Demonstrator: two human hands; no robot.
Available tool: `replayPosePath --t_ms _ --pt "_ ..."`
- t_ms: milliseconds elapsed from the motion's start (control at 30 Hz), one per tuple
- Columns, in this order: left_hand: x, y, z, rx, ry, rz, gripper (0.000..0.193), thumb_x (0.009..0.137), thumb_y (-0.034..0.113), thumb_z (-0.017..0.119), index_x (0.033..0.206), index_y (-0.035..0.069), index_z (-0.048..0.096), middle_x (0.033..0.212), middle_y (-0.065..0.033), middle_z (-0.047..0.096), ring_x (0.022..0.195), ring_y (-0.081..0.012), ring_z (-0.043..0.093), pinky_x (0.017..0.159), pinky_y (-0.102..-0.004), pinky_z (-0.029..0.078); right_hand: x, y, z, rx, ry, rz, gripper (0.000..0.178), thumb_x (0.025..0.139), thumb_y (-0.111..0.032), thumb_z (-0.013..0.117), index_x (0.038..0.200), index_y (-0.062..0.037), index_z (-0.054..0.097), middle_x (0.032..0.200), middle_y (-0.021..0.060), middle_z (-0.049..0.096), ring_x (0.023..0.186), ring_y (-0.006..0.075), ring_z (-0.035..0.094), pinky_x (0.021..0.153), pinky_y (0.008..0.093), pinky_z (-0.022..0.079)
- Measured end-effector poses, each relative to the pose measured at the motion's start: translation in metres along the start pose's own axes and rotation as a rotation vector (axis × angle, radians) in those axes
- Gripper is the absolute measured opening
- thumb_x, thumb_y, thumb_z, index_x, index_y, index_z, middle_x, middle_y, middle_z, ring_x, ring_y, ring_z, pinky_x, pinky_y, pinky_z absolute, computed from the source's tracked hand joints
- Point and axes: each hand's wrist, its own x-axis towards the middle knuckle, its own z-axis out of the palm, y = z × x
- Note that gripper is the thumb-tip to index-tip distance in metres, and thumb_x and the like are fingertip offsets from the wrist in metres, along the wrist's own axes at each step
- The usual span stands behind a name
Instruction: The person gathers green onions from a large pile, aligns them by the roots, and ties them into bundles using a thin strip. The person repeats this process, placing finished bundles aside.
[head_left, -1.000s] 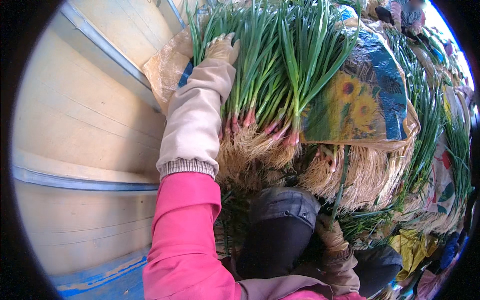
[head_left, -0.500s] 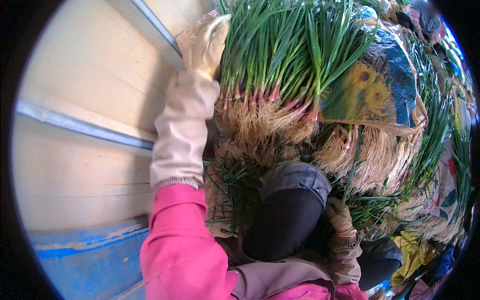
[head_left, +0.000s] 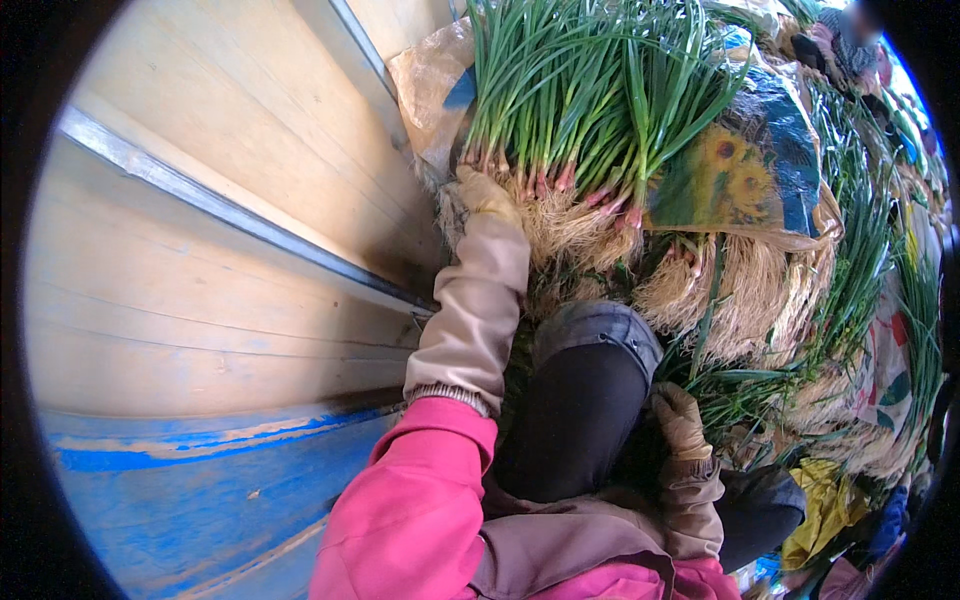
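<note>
A row of spring onions (head_left: 560,120) lies ahead, green leaves pointing away, pinkish bulbs and tangled pale roots (head_left: 570,225) toward me. My left hand (head_left: 487,195), in a tan glove and brown sleeve cover, touches the root end at the row's left edge; its fingertips are lost against bulbs and roots, so I cannot make out its grip. Beneath the row shows a plastic sheet (head_left: 425,90). My gloved right hand (head_left: 680,420) rests low, right of my dark-trousered knee (head_left: 590,400), fingers curled inward; whatever it may hold is hidden.
A ribbed beige wall (head_left: 250,200), blue along its lower part (head_left: 200,500), closes off the left. More onions with long roots (head_left: 750,300) lie right, partly under a sunflower-printed sheet (head_left: 720,180). Loose greens and a yellow cloth or bag (head_left: 825,505) sit lower right. A person (head_left: 850,45) is far right.
My left hand has come down and rightward, from beside the leaves to the root end of the row. The right hand stays nearly in place. The view has shifted slightly.
</note>
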Motion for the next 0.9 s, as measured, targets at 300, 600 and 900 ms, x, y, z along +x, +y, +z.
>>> replayPosePath --t_ms 300,600,900 --pt "0.047 -0.064 -0.049 0.374 0.059 0.916 0.059 0.09 0.033 0.048 0.135 -0.001 0.03 0.136 -0.0219 0.034 0.121 -0.0339 0.038 0.104 -0.0437 0.027 -0.007 -0.01 -0.007 0.022 0.024 -0.021 0.016 0.085 -0.002 0.053 0.099 -0.0016 0.062 0.077 0.0007 0.058 0.068 0.0096 0.049 0.062 0.0236 0.042" --pt "0.039 0.035 0.047 1.455 -0.483 1.898 0.035 0.088 0.02 0.043 0.122 0.016 0.052 0.135 -0.0041 0.042 0.129 -0.024 0.032 0.108 -0.0429 0.019 -0.004 0.0 -0.011 -0.024 0.015 0.019 0.018 0.084 -0.002 0.056 0.1 -0.0013 0.062 0.082 0.0014 0.059 0.073 0.01 0.052 0.067 0.0245 0.043" --pt "0.138 0.017 0.138 1.322 -0.126 1.91 0.026 0.085 0.016 0.041 0.104 0.012 0.059 0.1 -0.013 0.059 0.095 -0.0304 0.055 0.082 -0.0453 0.042 -0.013 0.018 -0.027 -0.167 0.161 -0.162 0.019 0.085 -0.003 0.053 0.102 -0.0014 0.061 0.082 0.0054 0.061 0.068 0.012 0.054 0.063 0.0249 0.046"
